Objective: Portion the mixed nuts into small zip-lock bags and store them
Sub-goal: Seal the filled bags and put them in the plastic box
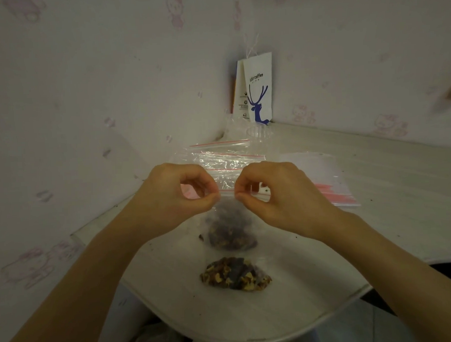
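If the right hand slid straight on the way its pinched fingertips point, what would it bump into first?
Probably the left hand: both pinch the top edge of the nut bag, and the right hand aims its fingertips along it at the left's, across a small gap.

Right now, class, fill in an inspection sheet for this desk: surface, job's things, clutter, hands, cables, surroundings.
Surface: white table, with scattered crumbs.
Job's things: held nut bag upright; filled nut bag lying nearer the person; empty zip-lock bags behind; bag stack at right.
Clutter: paper coffee bag in the corner.
Hands: left hand and right hand each pinch the held nut bag's top edge.
Cables: nothing seen.
Surroundings: cartoon-patterned wallpaper.
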